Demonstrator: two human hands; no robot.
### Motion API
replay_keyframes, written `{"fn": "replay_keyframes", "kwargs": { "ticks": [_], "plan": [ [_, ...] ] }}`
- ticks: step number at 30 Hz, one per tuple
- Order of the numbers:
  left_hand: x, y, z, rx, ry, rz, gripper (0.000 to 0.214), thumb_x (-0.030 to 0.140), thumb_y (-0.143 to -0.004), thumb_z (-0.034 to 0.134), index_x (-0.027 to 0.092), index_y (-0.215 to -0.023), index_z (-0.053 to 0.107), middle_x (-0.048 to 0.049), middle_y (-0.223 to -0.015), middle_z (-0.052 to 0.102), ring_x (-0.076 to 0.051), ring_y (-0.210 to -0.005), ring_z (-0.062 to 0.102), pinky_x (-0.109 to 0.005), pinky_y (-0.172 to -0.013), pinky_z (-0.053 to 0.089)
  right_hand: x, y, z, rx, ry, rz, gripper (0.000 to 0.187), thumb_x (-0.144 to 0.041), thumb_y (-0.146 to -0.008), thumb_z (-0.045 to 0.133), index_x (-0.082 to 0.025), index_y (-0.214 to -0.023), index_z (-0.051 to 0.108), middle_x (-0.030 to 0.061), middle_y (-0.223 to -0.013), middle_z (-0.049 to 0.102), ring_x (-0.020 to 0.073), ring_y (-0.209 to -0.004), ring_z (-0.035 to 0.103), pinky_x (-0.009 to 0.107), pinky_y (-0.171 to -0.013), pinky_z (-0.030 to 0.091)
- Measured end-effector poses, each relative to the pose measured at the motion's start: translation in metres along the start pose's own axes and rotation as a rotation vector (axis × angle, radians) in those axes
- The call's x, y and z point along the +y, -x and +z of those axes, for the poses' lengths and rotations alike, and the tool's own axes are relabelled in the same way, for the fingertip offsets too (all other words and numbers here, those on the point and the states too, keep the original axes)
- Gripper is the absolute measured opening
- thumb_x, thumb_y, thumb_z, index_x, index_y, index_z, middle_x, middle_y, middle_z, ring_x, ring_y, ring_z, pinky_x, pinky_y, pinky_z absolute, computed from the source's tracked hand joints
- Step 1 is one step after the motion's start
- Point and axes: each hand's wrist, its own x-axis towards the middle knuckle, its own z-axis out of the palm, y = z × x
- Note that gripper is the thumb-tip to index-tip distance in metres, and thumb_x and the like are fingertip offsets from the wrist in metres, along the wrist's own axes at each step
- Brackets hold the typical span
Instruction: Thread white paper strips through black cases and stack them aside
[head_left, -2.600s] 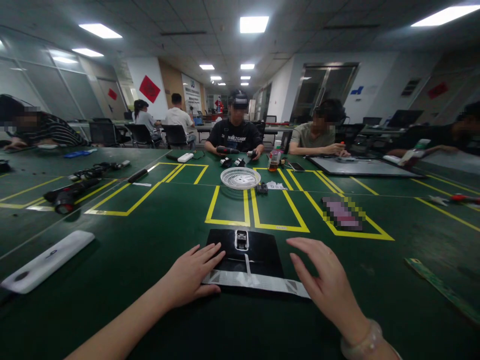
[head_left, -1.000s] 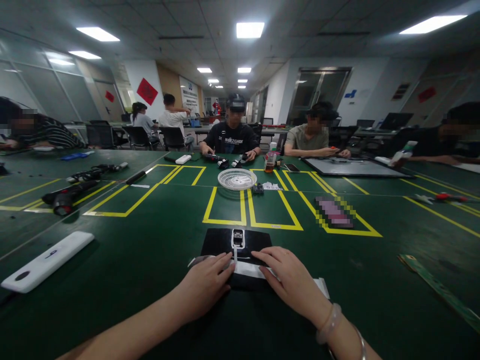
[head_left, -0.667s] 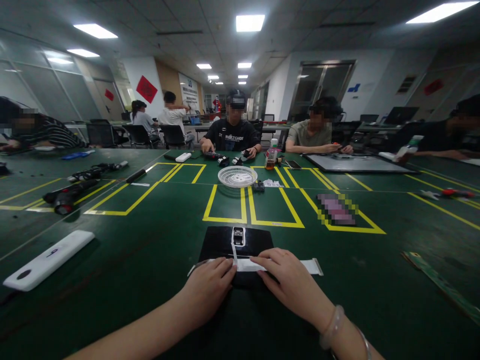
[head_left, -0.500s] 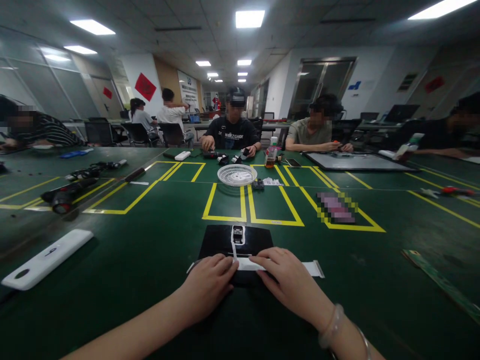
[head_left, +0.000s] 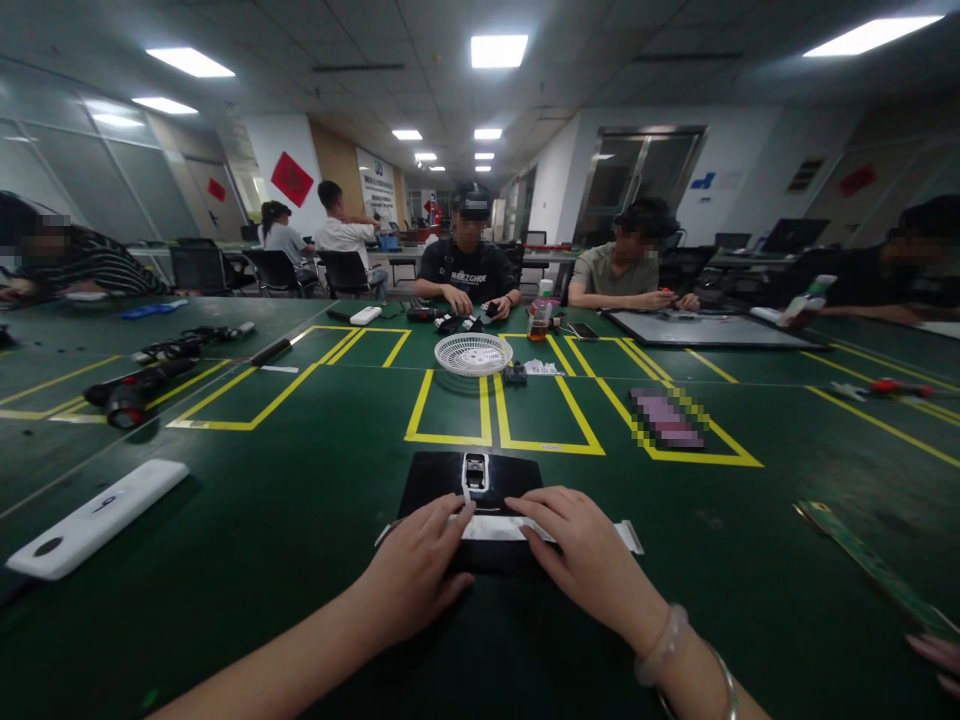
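A glossy black panel lies in front of me, with a framed metal fitting near its far edge. Across it runs a white flat ribbon cable with a connector-like end at the right. My left hand rests over the cable's left part, fingers stretched out and pointing to the narrow white strip below the fitting. My right hand lies over the right part of the cable, its fingers apart and extended. Neither hand grips anything. The cable's stretches under both hands are hidden.
A long white case lies at left, beyond it a black power tool. A white round basket stands ahead. At right are a pixelated phone-like object, a green circuit board and another person's fingers. Co-workers sit opposite.
My fingers have lifted and spread, baring more of the ribbon cable between my hands. Another person's fingers have come into view at the lower right, by the circuit board.
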Motion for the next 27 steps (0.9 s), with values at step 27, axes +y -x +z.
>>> {"fn": "replay_keyframes", "kwargs": {
  "ticks": [27],
  "plan": [
    [-0.016,-0.017,0.001,-0.178,-0.105,0.082,0.056,0.039,-0.089,0.067,0.028,-0.14,0.046,-0.0187,-0.157,0.024,-0.04,-0.142,0.025,-0.061,-0.11,0.032,0.007,0.002,0.003,-0.008,0.015,0.01,0.036,-0.019,-0.096,0.048,-0.026,-0.131,0.055,0.0066,-0.116,0.064,0.0236,-0.106,0.059,0.047,-0.091,0.048]
  ]
}}
